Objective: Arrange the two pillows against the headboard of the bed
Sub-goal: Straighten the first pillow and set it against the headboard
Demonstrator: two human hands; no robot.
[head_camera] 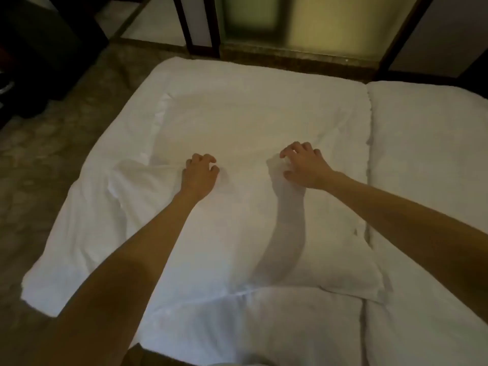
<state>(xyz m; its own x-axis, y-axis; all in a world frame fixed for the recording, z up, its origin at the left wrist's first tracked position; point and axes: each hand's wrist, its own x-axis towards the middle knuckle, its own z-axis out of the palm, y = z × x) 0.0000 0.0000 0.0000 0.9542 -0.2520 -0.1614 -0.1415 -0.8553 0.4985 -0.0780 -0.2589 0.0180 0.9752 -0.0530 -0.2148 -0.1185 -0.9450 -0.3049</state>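
We are reaching both hands, left hand (200,172) and right hand (303,166), grips apart with fingers curled, over the pillow (237,122) on the bed (427,159); best pinching far corners evenly before lifting.

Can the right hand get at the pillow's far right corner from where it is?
Probably yes: the right hand hovers open over the pillow, and nothing lies between it and that corner.
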